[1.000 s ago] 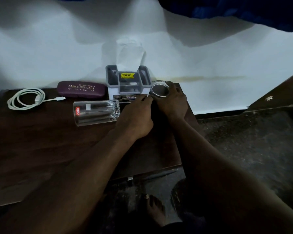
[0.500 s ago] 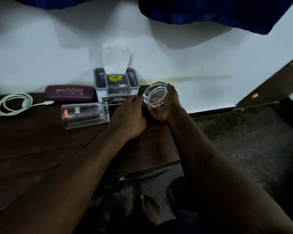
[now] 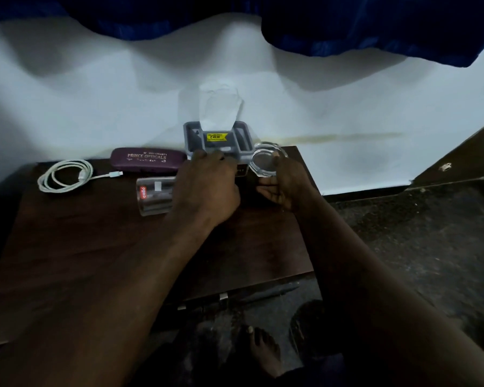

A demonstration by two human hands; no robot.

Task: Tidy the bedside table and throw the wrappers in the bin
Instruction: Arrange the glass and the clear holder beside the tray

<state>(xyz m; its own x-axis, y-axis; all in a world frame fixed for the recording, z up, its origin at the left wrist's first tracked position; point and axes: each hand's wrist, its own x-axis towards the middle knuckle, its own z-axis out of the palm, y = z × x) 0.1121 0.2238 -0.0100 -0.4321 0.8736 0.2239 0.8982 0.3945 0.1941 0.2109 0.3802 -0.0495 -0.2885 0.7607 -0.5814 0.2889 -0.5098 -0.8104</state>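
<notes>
On the dark wooden bedside table [image 3: 95,247], my right hand [image 3: 287,188] grips a clear faceted glass [image 3: 266,163], tilted with its round end facing me, just above the table's back right corner. My left hand [image 3: 207,185] reaches forward, and its fingertips touch the front rim of the grey tissue organiser [image 3: 243,138], which holds a white tissue [image 3: 220,107]. A second clear tumbler [image 3: 154,195] with a red label lies on its side, partly hidden behind my left hand. No wrapper is visible.
A purple spectacle case [image 3: 147,160] and a coiled white cable [image 3: 65,175] lie along the back left by the white wall. A small dark box [image 3: 242,171] sits in front of the organiser. Dark floor [image 3: 417,233] lies to the right, my foot [image 3: 263,347] below.
My right hand lifted the glass off the table and tilted it towards me. My left hand moved from beside the glass up to the organiser's front rim.
</notes>
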